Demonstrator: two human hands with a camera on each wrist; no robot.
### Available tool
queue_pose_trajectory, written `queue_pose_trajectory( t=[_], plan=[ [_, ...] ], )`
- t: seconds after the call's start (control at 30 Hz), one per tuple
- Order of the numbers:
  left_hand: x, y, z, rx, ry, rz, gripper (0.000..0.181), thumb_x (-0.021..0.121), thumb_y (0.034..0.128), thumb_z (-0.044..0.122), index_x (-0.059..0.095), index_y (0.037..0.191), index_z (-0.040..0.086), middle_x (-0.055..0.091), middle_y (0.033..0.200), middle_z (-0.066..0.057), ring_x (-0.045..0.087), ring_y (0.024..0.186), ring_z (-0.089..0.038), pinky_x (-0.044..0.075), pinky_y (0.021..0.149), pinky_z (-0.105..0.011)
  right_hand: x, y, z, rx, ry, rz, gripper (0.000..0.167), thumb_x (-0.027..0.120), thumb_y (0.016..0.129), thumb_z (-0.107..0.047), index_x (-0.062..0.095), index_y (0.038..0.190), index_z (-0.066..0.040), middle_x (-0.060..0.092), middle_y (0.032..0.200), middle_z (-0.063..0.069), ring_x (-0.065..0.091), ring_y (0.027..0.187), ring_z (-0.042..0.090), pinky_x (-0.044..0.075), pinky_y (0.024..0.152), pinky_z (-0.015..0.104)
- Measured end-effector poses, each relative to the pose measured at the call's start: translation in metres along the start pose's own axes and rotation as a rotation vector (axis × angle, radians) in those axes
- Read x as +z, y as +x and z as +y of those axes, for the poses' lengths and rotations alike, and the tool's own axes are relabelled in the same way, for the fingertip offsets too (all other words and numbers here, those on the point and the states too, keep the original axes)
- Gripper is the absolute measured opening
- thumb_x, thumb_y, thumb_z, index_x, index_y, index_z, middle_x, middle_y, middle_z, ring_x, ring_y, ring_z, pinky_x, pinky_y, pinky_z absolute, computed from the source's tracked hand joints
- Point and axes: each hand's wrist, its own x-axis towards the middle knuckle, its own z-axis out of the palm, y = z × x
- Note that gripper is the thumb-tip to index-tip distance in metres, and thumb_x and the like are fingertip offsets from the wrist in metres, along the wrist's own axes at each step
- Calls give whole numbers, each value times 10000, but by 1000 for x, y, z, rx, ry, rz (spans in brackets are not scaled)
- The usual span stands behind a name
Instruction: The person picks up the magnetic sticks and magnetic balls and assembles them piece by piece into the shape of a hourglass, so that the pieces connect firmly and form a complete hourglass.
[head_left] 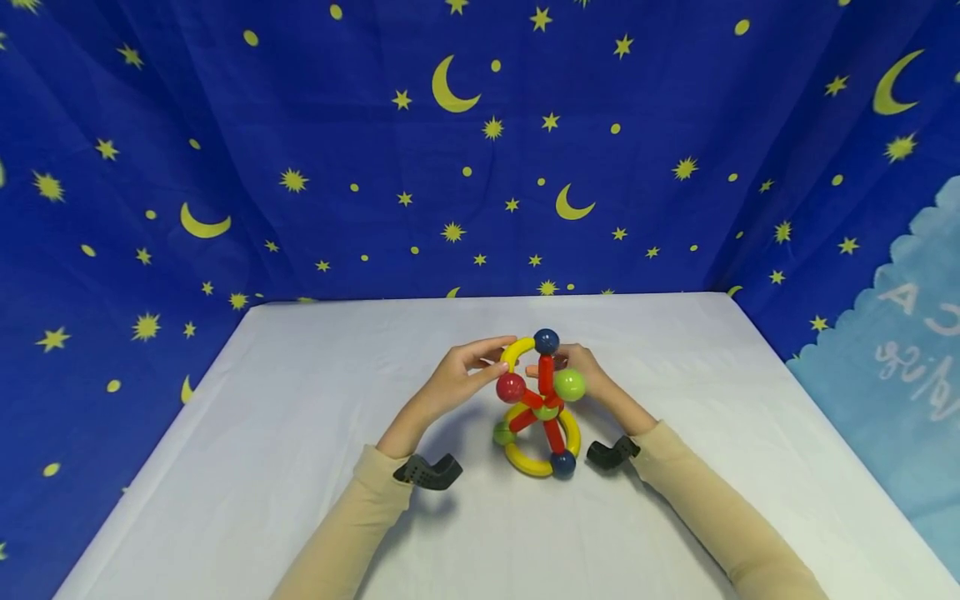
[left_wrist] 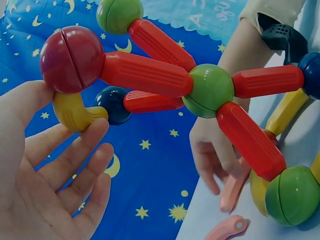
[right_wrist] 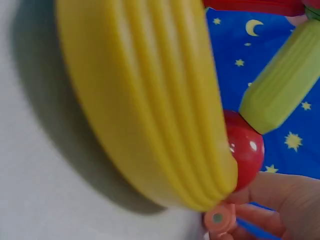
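A magnetic ball-and-stick structure (head_left: pixel 547 412) stands on the table between both hands. Red rods fan out from a green centre ball (left_wrist: pixel 212 90), and yellow curved rods (head_left: pixel 528 465) form a ring at its base. At the top left, my left hand (head_left: pixel 462 371) pinches a yellow curved rod (left_wrist: pixel 75 112) joined to a red ball (left_wrist: pixel 72 59), thumb by the ball and fingers below. Behind the structure, my right hand (head_left: pixel 583 371) grips a pink rod (left_wrist: pixel 235 187), its fingers partly hidden in the head view. Its fingers lie near another red ball (right_wrist: pixel 245 150).
Another pink piece (left_wrist: pixel 227 228) shows below the right hand in the left wrist view. White cloth covers the table (head_left: pixel 300 467). A blue star-and-moon curtain (head_left: pixel 480 167) stands behind it, with a light blue panel (head_left: pixel 892 358) at right. Dark wrist mounts (head_left: pixel 429 472) jut from both sleeves.
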Motion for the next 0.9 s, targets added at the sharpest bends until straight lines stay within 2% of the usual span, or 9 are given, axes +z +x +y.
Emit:
queue_pose_trajectory(
  t=[0.1,0.17,0.27,0.37,0.5,0.63,0.77,0.9],
  plan=[
    [0,0,0,6,0,-2,417,567,945,162,528,1352,79,624,1257,-146,575,1113,-279,488,962,-396,-8,-6,2,93,-1,-38,286,630,836,-68,660,1076,85,679,990,239,586,810,232,517,722,302],
    [0,1,0,12,-4,-1,419,568,943,156,526,1352,74,631,1246,-149,576,1118,-286,486,964,-407,-16,-9,3,183,56,-54,324,644,838,-119,660,1089,85,675,1029,232,573,773,190,501,687,267],
    [0,1,0,20,-5,4,422,568,942,151,524,1354,72,646,1223,-148,579,1129,-287,487,962,-415,-30,-13,5,314,205,-89,414,649,844,-161,618,1172,89,679,1017,169,584,715,111,514,662,228],
    [0,0,-1,23,-7,2,420,567,942,146,525,1352,70,656,1206,-151,578,1138,-286,487,960,-411,-49,-18,4,370,397,-120,494,621,860,-134,518,1274,116,678,910,67,603,673,60,539,668,207],
    [0,0,-2,22,-8,-3,419,569,943,154,525,1353,76,668,1186,-147,576,1142,-277,488,959,-382,-75,-29,-15,324,593,-127,493,590,879,-95,426,1294,114,681,821,-40,650,712,48,554,718,213],
    [-1,0,-2,27,-8,-3,425,570,944,161,519,1358,78,681,1160,-147,578,1136,-276,487,960,-379,-91,-45,-48,275,701,-94,426,598,894,-92,402,1248,44,697,765,-65,677,718,65,561,723,224],
    [-1,0,-3,34,-8,-1,425,568,945,157,518,1358,73,685,1149,-150,581,1130,-278,487,956,-380,-95,-60,-75,234,745,-97,469,601,906,-96,378,1303,12,698,712,-55,673,673,76,553,668,210],
    [0,0,-3,33,-14,-8,426,567,946,162,515,1360,72,687,1143,-154,582,1127,-280,484,955,-370,-93,-69,-90,204,702,-108,479,602,899,-92,382,1306,33,681,719,-46,655,637,74,545,631,204]
  ],
)
